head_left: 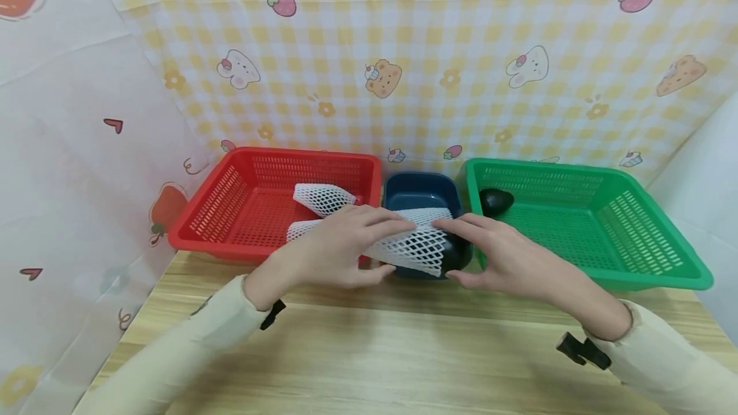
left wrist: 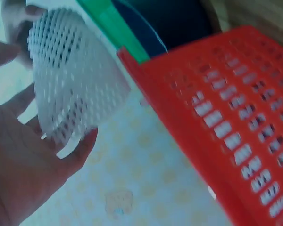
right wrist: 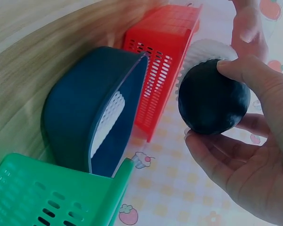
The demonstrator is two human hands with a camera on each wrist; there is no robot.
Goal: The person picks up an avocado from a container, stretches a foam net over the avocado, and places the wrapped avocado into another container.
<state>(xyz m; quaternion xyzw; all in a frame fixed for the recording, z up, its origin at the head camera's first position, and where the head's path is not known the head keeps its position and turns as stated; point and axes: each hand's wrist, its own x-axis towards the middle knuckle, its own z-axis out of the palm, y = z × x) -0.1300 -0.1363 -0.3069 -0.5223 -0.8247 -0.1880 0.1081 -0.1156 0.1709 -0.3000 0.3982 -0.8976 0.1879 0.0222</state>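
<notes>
Above the small dark blue bin [head_left: 423, 184], both hands are on one dark, smooth avocado [head_left: 457, 253] partly inside a white foam net sleeve [head_left: 412, 245]. My left hand [head_left: 337, 245] holds the net's left end, its fingers curved round the mesh [left wrist: 80, 75]. From the right, my right hand [head_left: 510, 255] grips the bare rounded end of the avocado [right wrist: 212, 99], thumb on one side and fingers on the other. The far end of the avocado is hidden in the net.
A red basket [head_left: 230, 250] on the left holds white foam nets [head_left: 325, 198]. The green basket [head_left: 634, 280] on the right has another dark avocado [head_left: 496, 202] in its left corner. Inside the blue bin lies white netting [right wrist: 108, 122]. All stand on a wooden table [head_left: 369, 351] before a patterned cloth.
</notes>
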